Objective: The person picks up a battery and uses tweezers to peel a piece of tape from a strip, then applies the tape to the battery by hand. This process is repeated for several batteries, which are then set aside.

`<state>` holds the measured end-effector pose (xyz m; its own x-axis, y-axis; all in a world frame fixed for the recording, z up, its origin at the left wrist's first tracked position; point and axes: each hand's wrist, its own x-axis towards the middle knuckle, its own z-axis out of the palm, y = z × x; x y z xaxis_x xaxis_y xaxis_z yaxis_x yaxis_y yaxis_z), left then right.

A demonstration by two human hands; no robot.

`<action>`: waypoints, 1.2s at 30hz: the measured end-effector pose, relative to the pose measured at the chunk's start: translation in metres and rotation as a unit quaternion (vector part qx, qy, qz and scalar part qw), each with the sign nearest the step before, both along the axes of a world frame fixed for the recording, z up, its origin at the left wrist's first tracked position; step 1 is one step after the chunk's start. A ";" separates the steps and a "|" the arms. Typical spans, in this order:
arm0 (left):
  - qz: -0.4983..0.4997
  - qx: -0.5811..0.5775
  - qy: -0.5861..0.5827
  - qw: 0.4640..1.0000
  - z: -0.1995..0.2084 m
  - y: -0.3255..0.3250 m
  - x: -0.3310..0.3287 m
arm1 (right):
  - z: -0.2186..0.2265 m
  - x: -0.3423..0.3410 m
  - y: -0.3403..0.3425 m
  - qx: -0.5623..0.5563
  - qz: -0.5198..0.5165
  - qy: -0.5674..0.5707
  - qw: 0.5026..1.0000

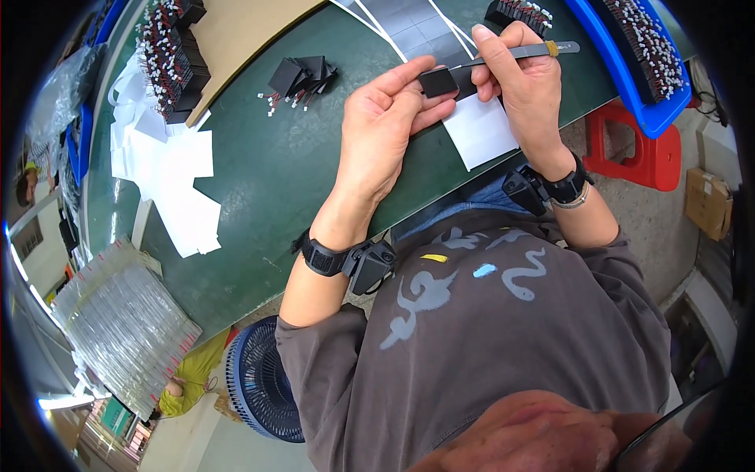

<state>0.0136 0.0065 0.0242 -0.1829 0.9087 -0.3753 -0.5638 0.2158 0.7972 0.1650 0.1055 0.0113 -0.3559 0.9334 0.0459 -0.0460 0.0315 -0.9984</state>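
Observation:
My left hand (pixel 379 110) pinches a small flat black block (pixel 437 82) between thumb and fingers above the green table (pixel 275 185). My right hand (pixel 528 88) is closed around grey metal tweezers (pixel 565 48) with a tan band near their end. Their tip points at the right edge of the block; whether it touches, I cannot tell. Beneath the hands lie a white paper sheet (pixel 481 135) and a sheet of dark grey squares (pixel 409 22). To the left sits a loose pile of black blocks (pixel 303 76) with red wires and white connectors.
Rows of wired black blocks (pixel 177 67) stand on a brown board (pixel 236 35) at left. White paper scraps (pixel 177 185) lie nearby. At right are a blue tray (pixel 657 122) of more blocks and a red stool (pixel 653 161). A blue fan (pixel 263 381) stands below the table edge.

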 end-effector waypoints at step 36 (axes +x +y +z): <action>-0.003 0.001 0.024 1.000 -0.002 0.000 0.000 | 0.000 0.005 0.003 0.000 0.011 0.032 0.999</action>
<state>0.0135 0.0069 0.0221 -0.1964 0.9104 -0.3640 -0.5231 0.2167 0.8243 0.1695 0.1082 0.0112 -0.3725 0.9255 0.0685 -0.1100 0.0293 -0.9935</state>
